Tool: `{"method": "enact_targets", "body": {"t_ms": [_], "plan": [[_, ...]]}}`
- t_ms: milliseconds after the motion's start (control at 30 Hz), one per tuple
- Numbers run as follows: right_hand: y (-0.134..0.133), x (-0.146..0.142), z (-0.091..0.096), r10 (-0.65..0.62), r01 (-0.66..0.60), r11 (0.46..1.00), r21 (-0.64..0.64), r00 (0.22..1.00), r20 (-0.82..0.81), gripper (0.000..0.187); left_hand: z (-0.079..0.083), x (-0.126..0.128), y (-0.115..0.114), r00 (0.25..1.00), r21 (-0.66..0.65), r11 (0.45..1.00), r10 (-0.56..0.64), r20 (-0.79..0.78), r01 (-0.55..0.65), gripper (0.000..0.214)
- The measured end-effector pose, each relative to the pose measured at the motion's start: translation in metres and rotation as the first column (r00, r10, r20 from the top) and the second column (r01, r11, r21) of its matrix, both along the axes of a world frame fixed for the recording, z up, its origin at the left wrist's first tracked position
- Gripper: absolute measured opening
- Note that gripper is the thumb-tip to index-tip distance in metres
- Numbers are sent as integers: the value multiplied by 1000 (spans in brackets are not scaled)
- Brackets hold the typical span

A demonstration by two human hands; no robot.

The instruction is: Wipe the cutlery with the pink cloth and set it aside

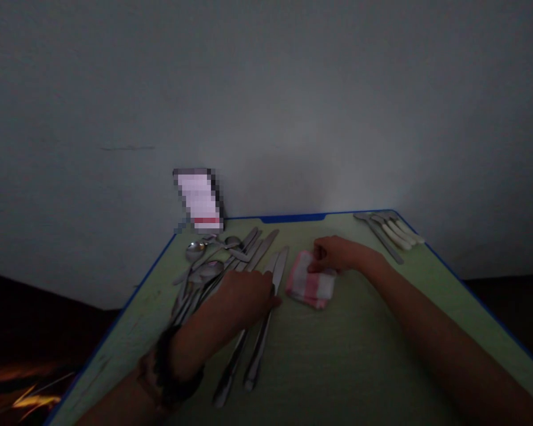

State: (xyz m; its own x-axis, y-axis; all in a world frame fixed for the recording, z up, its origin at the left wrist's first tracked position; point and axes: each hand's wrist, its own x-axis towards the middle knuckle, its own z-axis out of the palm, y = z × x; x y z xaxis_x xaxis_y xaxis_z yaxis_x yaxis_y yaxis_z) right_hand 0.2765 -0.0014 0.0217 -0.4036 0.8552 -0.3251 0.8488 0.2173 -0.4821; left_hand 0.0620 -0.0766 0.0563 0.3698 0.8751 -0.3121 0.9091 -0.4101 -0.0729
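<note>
My left hand lies over a row of steel table knives on a pale green table, fingers curled down on a knife near its blade. My right hand rests on a folded pink and white checked cloth, fingers pinched on its far edge. Several spoons lie left of the knives.
White-handled cutlery lies at the table's far right corner. A small blurred card leans on the grey wall behind the spoons. The table has a blue rim. I wear a dark wristband on the left wrist.
</note>
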Motion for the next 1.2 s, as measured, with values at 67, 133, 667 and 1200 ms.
{"method": "enact_targets", "body": {"t_ms": [67, 133, 667, 1200], "plan": [[5, 0, -7, 9, -2, 992, 128, 998, -56, 24, 0, -2, 3, 1000, -5, 1000, -6, -4, 6, 27], [8, -2, -14, 25, 5, 969, 245, 993, -118, 27, -2, -8, 10, 1000, -13, 1000, -13, -3, 13, 26], [5, -12, -40, -22, 122, 816, 566, 983, -181, 21, -7, -82, 68, 950, 139, 942, 311, -11, -306, 28], [8, -11, -39, -43, 126, 832, 541, 986, -163, 22, -12, -87, 78, 978, 189, 961, 209, -13, -202, 23]]}}
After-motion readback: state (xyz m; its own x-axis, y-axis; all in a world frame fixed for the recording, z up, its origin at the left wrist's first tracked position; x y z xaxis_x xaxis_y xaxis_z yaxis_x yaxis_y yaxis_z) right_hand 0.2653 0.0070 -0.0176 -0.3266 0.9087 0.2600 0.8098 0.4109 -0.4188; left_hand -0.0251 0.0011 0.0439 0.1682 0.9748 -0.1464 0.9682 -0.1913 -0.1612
